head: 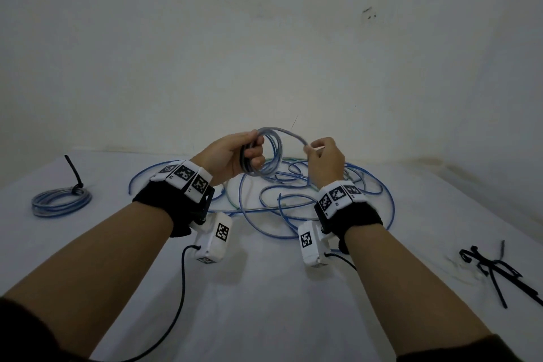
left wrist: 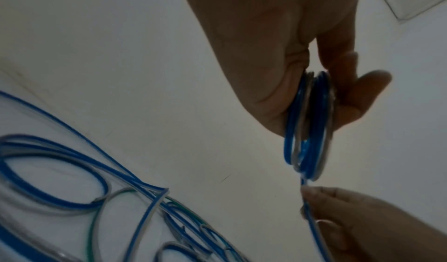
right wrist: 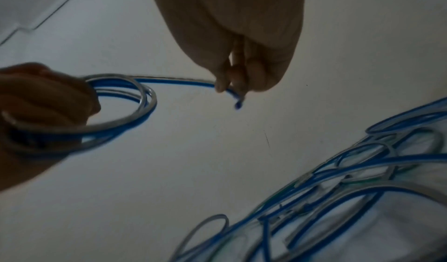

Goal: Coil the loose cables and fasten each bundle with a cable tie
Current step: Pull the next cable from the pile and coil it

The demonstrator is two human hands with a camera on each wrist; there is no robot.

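Note:
My left hand (head: 246, 156) grips a small coil of blue-and-clear cable (head: 271, 153), held up above the table. In the left wrist view the coil (left wrist: 309, 128) sits between thumb and fingers. My right hand (head: 316, 151) pinches the free end of that cable (right wrist: 184, 81) just right of the coil; the cut tip (right wrist: 238, 105) sticks out below the fingertips. Loose blue cables (head: 293, 203) lie tangled on the white table (head: 264, 288) under both hands. Black cable ties (head: 493, 267) lie at the right.
A finished coil (head: 60, 201) fastened with a black tie rests at the table's left. A white wall (head: 264, 38) rises close behind the table. Black cords (head: 179, 303) hang from the wrist cameras over the near table.

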